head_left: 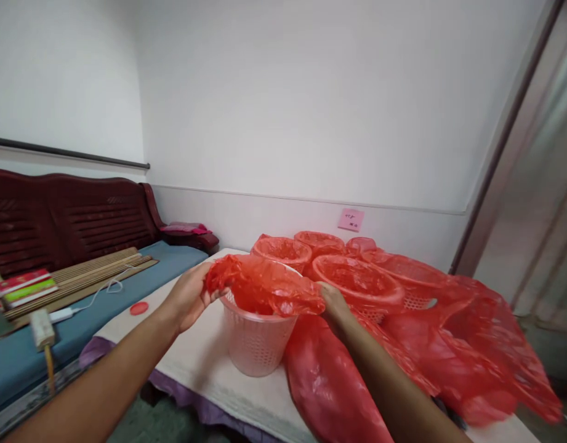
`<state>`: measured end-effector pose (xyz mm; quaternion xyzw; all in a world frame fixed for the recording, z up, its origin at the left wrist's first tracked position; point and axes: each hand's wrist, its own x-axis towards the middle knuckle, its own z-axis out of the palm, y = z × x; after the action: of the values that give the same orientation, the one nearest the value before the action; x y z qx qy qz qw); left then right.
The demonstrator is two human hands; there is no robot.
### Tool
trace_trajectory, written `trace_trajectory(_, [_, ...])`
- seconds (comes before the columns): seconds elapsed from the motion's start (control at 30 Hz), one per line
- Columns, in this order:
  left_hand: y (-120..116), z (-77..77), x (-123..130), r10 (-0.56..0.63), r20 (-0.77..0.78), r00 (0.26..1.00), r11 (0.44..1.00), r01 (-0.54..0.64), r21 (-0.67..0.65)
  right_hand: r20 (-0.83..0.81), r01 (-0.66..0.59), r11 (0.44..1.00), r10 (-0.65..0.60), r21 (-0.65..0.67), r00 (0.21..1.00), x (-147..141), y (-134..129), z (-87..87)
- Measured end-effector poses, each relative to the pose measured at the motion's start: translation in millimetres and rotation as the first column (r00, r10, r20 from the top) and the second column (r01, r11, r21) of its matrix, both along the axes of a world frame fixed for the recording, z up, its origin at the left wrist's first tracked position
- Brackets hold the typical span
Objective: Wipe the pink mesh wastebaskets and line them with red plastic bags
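Note:
A pale perforated plastic basket [258,347] stands upright on the white-covered table [191,357]. Across its mouth stretches a thin red plastic bag [269,280], partly down inside it. My left hand [191,295] is closed on the bunched left edge of the bag, beside the basket's rim. On the other side, my right hand [333,304] grips the bag's right end, its fingers partly hidden by the plastic. Another red bag [329,375] lies against the basket's right side, under my right forearm.
Several baskets lined with red bags [357,277] crowd the table's back and right. Loose red plastic [486,344] spreads at the right. A red disc [138,308] lies at the table's left. Beyond are a bench [172,255], books [24,286] and a power strip [42,329].

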<state>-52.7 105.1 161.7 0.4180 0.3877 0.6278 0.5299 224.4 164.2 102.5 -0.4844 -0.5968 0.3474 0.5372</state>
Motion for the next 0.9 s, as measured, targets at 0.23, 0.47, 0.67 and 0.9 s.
trace_trajectory(0.23, [13.1, -49.6, 1.8, -0.004, -0.452, 0.892, 1.0, -0.007, -0.022, 0.216, 0.041, 0.999, -0.037, -0.016, 0.976, 17.8, 8.9, -34.6])
trace_trajectory(0.47, [-1.7, -94.5, 6.8, 0.063, -0.679, 0.731, 0.993, 0.024, 0.118, 0.323, -0.035, 0.995, 0.002, 0.095, 0.946, 10.3, -24.5, -56.1])
trace_trajectory(0.67, [-32.7, -118.2, 6.3, 0.026, -0.679, 0.734, 0.992, 0.066, 0.11, 0.271, -0.064, 0.998, 0.058, 0.015, 0.961, 23.9, -44.6, -63.9])
trace_trajectory(0.9, [-69.6, -140.5, 8.0, 0.083, -0.661, 0.746, 0.986, 0.034, 0.162, 0.393, 0.075, 0.988, -0.123, 0.134, 0.911, 24.8, -47.8, -49.4])
